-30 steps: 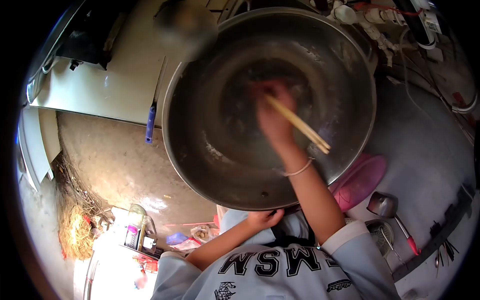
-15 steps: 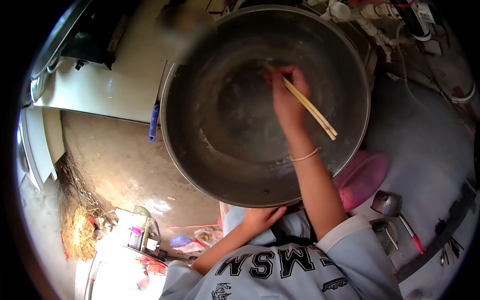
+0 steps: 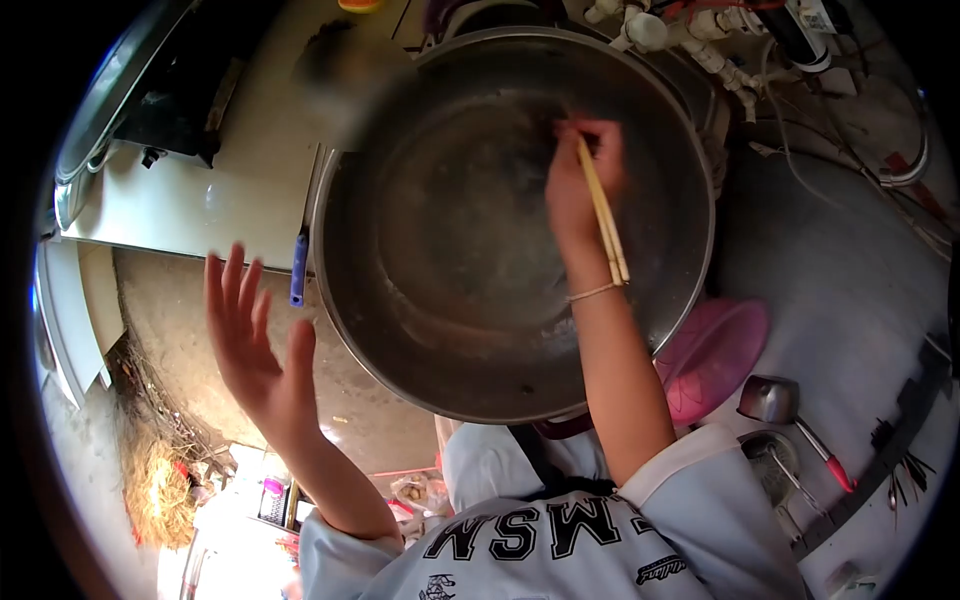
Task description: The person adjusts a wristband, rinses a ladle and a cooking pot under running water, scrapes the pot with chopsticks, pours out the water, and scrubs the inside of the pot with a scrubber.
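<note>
A large dark metal wok (image 3: 450, 380) fills the middle of the view, with steam or cloudy liquid blurring its inside. Over the wok, my right hand (image 3: 585, 190) grips a pair of light wooden chopsticks (image 3: 608, 225); their thick ends point back toward my wrist and the tips are too blurred to make out. My left hand (image 3: 260, 345) is raised to the left of the wok with its fingers spread and nothing in it. A tool with a blue handle (image 3: 299, 270) rests at the counter's edge, between that hand and the wok rim.
At the left is a pale counter (image 3: 200, 200) with a black appliance (image 3: 175, 115). A pink basin (image 3: 715, 355) stands right of the wok, near a ladle with a red-ended handle (image 3: 775, 402). White pipes (image 3: 650, 30) run at the top right. Straw (image 3: 160, 495) lies lower left.
My left hand has left the wok's near rim and swung up to the left, opening. My right hand has turned the chopsticks more upright and shifted slightly. The view has moved a little.
</note>
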{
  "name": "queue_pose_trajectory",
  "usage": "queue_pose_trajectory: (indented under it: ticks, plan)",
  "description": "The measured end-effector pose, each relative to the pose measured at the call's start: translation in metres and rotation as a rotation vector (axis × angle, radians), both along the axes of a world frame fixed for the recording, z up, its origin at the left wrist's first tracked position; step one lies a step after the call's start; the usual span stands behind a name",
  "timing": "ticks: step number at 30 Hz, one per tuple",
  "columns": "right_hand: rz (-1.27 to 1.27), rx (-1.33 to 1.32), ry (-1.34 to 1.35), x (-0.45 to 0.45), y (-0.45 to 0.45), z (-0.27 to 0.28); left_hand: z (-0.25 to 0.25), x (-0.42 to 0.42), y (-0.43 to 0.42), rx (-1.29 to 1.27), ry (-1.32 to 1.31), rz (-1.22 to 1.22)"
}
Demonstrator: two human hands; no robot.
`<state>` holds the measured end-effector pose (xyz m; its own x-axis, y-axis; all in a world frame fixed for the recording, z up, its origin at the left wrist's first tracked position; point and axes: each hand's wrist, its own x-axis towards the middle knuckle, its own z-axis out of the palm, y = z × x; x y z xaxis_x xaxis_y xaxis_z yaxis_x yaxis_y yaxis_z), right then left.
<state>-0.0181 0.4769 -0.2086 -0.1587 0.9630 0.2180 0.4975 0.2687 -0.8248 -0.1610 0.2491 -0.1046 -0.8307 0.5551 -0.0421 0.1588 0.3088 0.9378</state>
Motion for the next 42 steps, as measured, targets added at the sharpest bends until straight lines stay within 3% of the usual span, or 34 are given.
queue_pose_trajectory:
  ticks: [2, 4, 6, 8, 11, 14, 18, 23, 28, 32, 35, 37, 40, 41, 42]
  plan:
    - [0.115, -0.077, 0.087, -0.012, 0.001, -0.009, -0.013, -0.01, 0.017, 0.031, -0.149, -0.165]
    - [0.106, -0.05, 0.052, -0.013, 0.002, -0.008, -0.025, 0.001, 0.035, -0.039, -0.106, -0.255]
    - [0.026, -0.027, 0.115, -0.007, 0.008, -0.007, -0.026, 0.009, 0.042, -0.148, 0.06, -0.159]
    - [-0.093, -0.021, 0.178, 0.0, 0.008, -0.011, -0.032, 0.007, 0.041, -0.117, -0.012, -0.142]
    - [-0.004, 0.002, -0.024, 0.001, 0.001, -0.017, -0.031, 0.004, 0.038, -0.103, -0.094, -0.141]
    - [0.075, -0.003, 0.021, -0.003, 0.005, -0.013, -0.031, 0.002, 0.038, -0.121, -0.088, -0.146]
    - [-0.024, 0.16, -0.045, 0.005, 0.008, -0.007, -0.035, 0.001, 0.035, -0.174, -0.044, -0.137]
    - [0.282, -0.023, -0.006, -0.016, -0.013, -0.011, -0.038, 0.0, 0.034, -0.117, -0.097, -0.15]
    - [0.018, -0.062, 0.275, -0.019, -0.01, -0.017, -0.041, 0.004, 0.024, -0.139, -0.114, -0.14]
    - [0.254, -0.09, 0.273, -0.058, -0.046, -0.017, -0.045, 0.001, 0.022, -0.108, -0.181, -0.169]
    - [0.33, -0.292, 0.367, -0.059, -0.089, -0.007, -0.044, 0.003, 0.022, -0.126, -0.219, -0.18]
    - [0.666, -0.664, 0.313, -0.038, -0.104, -0.005, -0.044, 0.004, 0.024, -0.135, -0.199, -0.168]
    - [0.89, -0.686, 0.247, -0.022, -0.094, -0.007, -0.046, 0.007, 0.026, -0.081, -0.203, -0.133]
    - [0.944, -0.511, 0.236, -0.026, -0.084, -0.013, -0.047, 0.007, 0.025, -0.111, -0.14, -0.14]
    - [0.945, -0.513, 0.237, -0.035, -0.071, -0.015, -0.048, 0.007, 0.025, -0.14, -0.076, -0.146]
